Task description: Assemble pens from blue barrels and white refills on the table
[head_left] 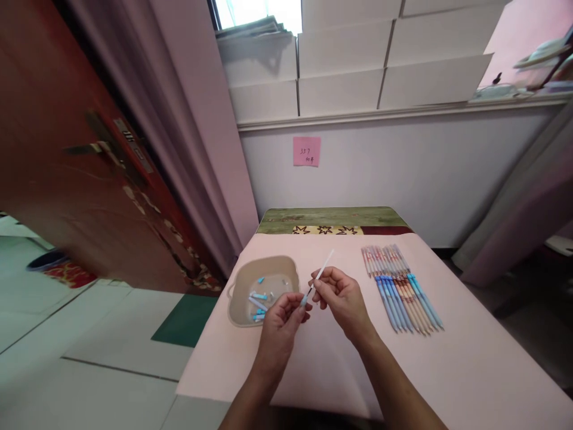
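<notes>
Over the table, my left hand [286,315] is closed, pinching a small pale blue pen part [304,300] between thumb and fingers. A thin white pen refill [326,263] with a dark lower section slants up out of my right hand [339,294], whose thumb and fingertips close on it. The refill's lower end meets the pen part; whether it sits inside cannot be made out. Left of my hands stands a beige plastic basin [237,285] with several blue and clear pen pieces [258,296] in it. Both hands are above the table surface, near the basin's right rim.
At the right lie two rows of pens: clear patterned barrels [385,260] behind, blue and tan pens [406,304] in front. A pink cloth [331,370] covers most of the table. Behind it is a wall with a pink note [307,151]. A red door [107,161] stands left.
</notes>
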Demonstrator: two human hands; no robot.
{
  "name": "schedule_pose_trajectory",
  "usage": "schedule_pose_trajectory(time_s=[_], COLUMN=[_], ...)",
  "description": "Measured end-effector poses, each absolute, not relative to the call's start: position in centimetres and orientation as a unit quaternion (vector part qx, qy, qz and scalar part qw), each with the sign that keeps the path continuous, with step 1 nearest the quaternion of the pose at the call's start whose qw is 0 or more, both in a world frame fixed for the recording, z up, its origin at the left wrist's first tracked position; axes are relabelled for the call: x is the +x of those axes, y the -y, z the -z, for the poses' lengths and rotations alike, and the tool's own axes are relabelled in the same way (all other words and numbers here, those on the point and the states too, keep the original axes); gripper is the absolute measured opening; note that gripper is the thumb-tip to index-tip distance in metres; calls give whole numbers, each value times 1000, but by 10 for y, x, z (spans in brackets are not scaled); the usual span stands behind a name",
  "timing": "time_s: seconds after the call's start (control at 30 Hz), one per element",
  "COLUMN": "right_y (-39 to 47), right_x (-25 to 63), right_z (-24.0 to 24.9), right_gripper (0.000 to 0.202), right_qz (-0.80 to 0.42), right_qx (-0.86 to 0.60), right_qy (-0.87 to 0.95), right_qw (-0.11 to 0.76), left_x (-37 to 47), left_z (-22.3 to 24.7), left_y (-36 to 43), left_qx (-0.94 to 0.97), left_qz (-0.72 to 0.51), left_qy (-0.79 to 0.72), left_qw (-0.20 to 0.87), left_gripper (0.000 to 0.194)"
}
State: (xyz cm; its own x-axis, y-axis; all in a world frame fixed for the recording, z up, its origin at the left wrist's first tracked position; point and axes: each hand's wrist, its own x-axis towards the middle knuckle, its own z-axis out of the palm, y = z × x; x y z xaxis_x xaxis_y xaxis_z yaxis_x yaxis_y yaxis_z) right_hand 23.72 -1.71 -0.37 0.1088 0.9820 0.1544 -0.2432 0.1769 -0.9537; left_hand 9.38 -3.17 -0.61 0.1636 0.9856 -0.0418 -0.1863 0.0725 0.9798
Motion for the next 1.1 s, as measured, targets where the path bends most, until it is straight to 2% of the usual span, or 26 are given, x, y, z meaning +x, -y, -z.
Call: schedule_pose_trajectory(time_s=[0.33, 0.53, 0.7, 0.87, 1.1], right_y=[27, 28, 26, 26, 18], right_x=[237, 239, 246, 246, 235], right_z=[4, 7, 13, 33, 58], right_gripper=[16, 19, 33, 29, 24], right_qz=[-450, -458, -435, -368, -359], right_qx=[-462, -464, -480, -522, -485], right_qy=[522, 540, 517, 517, 553], right_qw=[558, 533, 560, 570, 575], left_x=[99, 101, 103, 107, 126], left_z=[8, 12, 13, 11, 23], left_y=[33, 33, 29, 20, 0], left_qx=[482, 477, 472, 429, 415], left_qz=[-488, -490, -488, -518, -555], left_qy=[-392, -382, -399, -424, -428], left_qw=[613, 622, 616, 607, 580], left_gripper=[18, 17, 21, 26, 32])
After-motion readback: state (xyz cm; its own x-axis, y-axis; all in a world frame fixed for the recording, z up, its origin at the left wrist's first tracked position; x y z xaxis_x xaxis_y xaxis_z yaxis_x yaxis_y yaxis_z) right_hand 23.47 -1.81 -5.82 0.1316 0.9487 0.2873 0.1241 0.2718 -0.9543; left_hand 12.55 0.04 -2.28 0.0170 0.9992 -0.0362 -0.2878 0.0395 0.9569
